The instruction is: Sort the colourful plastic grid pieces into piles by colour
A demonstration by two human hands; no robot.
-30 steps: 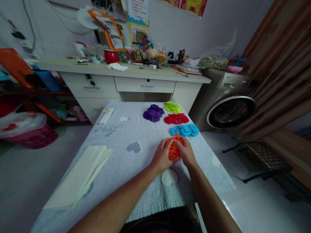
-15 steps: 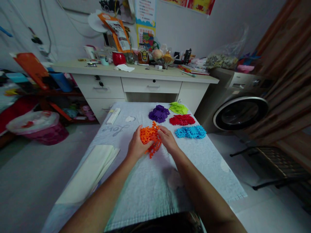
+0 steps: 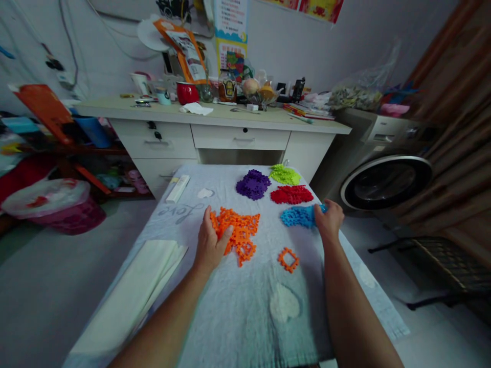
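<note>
My left hand point(image 3: 210, 243) is curled at the left side of a heap of orange plastic interlocking pieces point(image 3: 241, 232), thumb in front and fingers behind, gripping some of them. A single orange square frame piece point(image 3: 288, 260) lies apart to the right, on the cloth. My right hand point(image 3: 330, 220) has its fingers closed on the right end of the blue interlocking pieces point(image 3: 297, 216); its fingertips are partly hidden. Behind the blue heap are red pieces point(image 3: 291, 194), yellow-green pieces point(image 3: 285, 175) and purple pieces point(image 3: 253, 184), each colour in its own heap.
A pale cloth point(image 3: 245, 312) covers the table. On its left side lie a folded white cloth point(image 3: 134, 291) and a white box-like object point(image 3: 178, 189). Beyond stands a cluttered white desk point(image 3: 218, 137). A washing machine point(image 3: 379, 163) and a metal rack point(image 3: 441, 266) are at the right.
My right hand has left the orange pieces and moved right to the blue heap. The orange pieces now spread out more beside my left hand, and one square frame lies separately.
</note>
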